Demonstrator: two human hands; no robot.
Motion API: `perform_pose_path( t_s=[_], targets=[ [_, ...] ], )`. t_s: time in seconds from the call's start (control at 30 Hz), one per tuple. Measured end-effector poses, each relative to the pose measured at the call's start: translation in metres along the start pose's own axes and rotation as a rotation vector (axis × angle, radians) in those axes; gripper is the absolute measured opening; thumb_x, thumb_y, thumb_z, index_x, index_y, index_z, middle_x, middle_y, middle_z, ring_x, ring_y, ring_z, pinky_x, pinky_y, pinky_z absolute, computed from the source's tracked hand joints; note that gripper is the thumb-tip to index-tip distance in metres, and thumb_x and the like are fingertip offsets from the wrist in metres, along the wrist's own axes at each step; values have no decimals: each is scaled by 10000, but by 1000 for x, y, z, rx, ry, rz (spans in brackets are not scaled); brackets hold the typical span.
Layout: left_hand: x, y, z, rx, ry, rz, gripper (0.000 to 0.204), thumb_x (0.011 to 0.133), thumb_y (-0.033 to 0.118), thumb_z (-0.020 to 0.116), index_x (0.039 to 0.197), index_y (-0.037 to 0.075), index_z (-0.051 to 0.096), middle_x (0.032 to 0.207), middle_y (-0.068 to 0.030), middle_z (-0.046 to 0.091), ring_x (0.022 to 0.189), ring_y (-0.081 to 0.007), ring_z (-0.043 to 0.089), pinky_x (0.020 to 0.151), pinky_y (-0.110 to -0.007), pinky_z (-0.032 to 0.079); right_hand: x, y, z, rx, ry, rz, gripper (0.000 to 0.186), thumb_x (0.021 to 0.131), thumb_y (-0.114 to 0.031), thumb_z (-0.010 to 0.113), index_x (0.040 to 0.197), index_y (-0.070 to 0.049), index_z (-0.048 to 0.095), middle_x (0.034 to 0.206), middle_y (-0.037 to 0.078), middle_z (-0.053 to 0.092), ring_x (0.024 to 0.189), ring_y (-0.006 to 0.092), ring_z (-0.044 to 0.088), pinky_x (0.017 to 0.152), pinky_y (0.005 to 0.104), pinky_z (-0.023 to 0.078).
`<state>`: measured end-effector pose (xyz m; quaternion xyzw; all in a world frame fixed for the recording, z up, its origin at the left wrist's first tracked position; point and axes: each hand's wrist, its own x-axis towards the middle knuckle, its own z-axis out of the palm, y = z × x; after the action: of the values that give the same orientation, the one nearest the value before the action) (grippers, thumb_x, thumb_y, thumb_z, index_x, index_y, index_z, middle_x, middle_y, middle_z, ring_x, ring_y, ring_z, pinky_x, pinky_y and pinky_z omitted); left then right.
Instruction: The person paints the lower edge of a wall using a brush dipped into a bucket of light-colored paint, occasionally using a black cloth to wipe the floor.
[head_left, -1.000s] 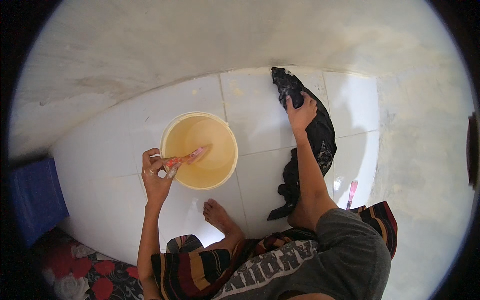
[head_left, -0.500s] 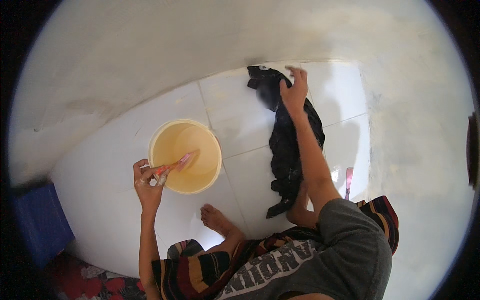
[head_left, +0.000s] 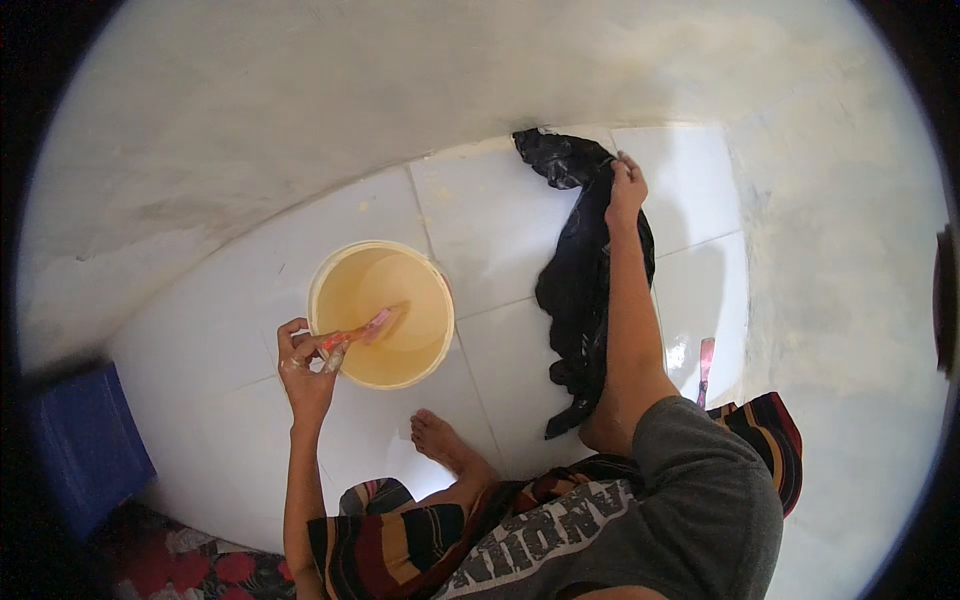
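Note:
My left hand (head_left: pixel 310 365) is closed on the orange handle of a small flat scraper (head_left: pixel 375 325). The scraper's pinkish end reaches over the round cream bucket (head_left: pixel 330 270), whose inside looks pale yellow. A long crumpled strip of black plastic (head_left: pixel 575 285), somewhat shiny, lies on the floor right of the bucket. At its upper part my right hand (head_left: pixel 627 190) pinches the edge, fingers pressed together. The lower end of the plastic lies beside my right foot.
White floor tiles (head_left: pixel 490 355) with yellowish smears meet a plastered wall (head_left: pixel 350 90). A second flat tool (head_left: pixel 706 370), reddish-pink, stands near the right wall. At left are a blue box-like object (head_left: pixel 90 440) and a red-and-black patterned cloth (head_left: pixel 190 570). My bare left foot (head_left: pixel 445 440) is below the bucket.
My right hand has gone from open above the black plastic to closed on its edge, slightly farther right. The plastic's upper part has shifted and folded. The left hand keeps the scraper over the bucket.

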<state>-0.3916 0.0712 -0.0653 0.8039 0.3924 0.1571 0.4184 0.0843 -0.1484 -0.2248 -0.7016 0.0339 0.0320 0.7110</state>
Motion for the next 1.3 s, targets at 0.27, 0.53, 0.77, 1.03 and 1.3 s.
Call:
perform_pose_path(
  t_s=[0.27, 0.53, 0.77, 1.03, 1.3],
  targets=[
    [2, 2, 7, -56, 36, -1, 192, 713, -3, 770, 894, 19, 708, 1100, -76, 474, 764, -129, 542, 661, -254, 499, 27, 19, 61, -224, 62, -213, 210, 813, -69, 680, 989, 25, 614, 847, 64, 634, 783, 138, 588, 731, 272, 475],
    [-1, 5, 5, 10, 39, -5, 197, 702, 8, 777, 887, 16, 711, 1096, -78, 473, 796, -149, 556, 669, -267, 512, -32, 12, 52, -1004, 84, -699, 582, 818, -351, 620, 1292, -40, 487, 1417, 155, 408, 1325, 400, 321, 1060, 620, 151],
    [-2, 3, 5, -14, 21, -28, 201, 700, 0, 773, 891, 6, 710, 1110, -86, 466, 807, -159, 549, 666, -279, 521, -19, 27, 57, -1314, -167, -648, 607, 785, -261, 586, 1360, -112, 461, 1461, 110, 355, 1317, 378, 327, 996, 667, 219],
    [0, 6, 3, -40, 30, 20, 193, 707, -14, 768, 889, 1, 706, 1089, -84, 472, 793, -152, 551, 669, -269, 515, -32, 3, 74, -1307, -209, -471, 548, 854, -439, 505, 1291, -112, 543, 1384, 129, 411, 1246, 378, 365, 962, 621, 264],
    [0, 6, 4, -30, 41, 29, 179, 703, -26, 770, 862, -5, 692, 1086, -84, 475, 780, -142, 551, 659, -265, 508, -46, 10, 80, -1436, -274, -585, 540, 784, -262, 618, 1309, -182, 523, 1377, 113, 381, 1221, 356, 368, 950, 610, 277]
  ],
)
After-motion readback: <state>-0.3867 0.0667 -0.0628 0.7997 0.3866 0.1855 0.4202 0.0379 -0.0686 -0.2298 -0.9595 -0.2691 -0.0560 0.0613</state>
